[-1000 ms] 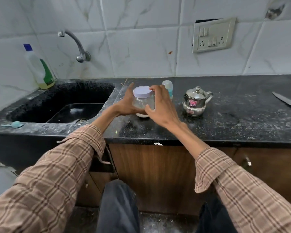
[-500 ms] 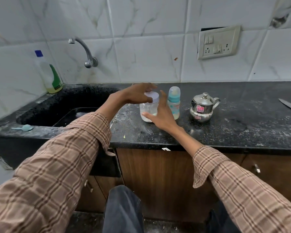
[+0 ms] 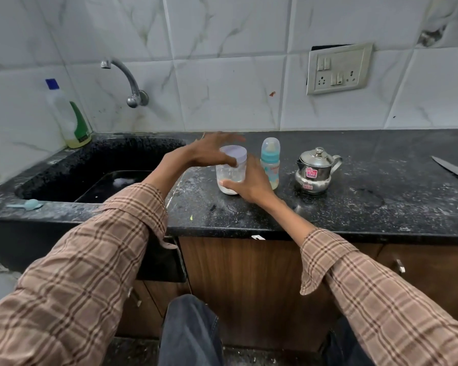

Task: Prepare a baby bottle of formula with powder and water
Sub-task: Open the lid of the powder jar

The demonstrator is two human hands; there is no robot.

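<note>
A clear powder jar point(image 3: 232, 173) with a pale lilac lid point(image 3: 234, 153) stands on the black counter point(image 3: 354, 207), a little white powder at its bottom. My right hand point(image 3: 251, 184) grips the jar low down, thumb curled round its base. My left hand point(image 3: 204, 154) hovers at the lid with fingers spread and blurred above it, thumb lying across the jar's front just under the lid. Right of the jar stands the capped teal baby bottle point(image 3: 270, 161), upright and untouched. A small blue scoop point(image 3: 28, 205) lies on the sink's front rim, far left.
A steel kettle point(image 3: 313, 170) sits right of the bottle. A knife blade point(image 3: 455, 170) lies at the counter's far right. The black sink point(image 3: 90, 165), its tap point(image 3: 127, 80) and a dish-soap bottle point(image 3: 69, 117) are on the left. White powder dusts the counter.
The jar went from held up in both hands to standing on the counter beside the bottle. My left hand moved onto the lid and now spreads its fingers above it.
</note>
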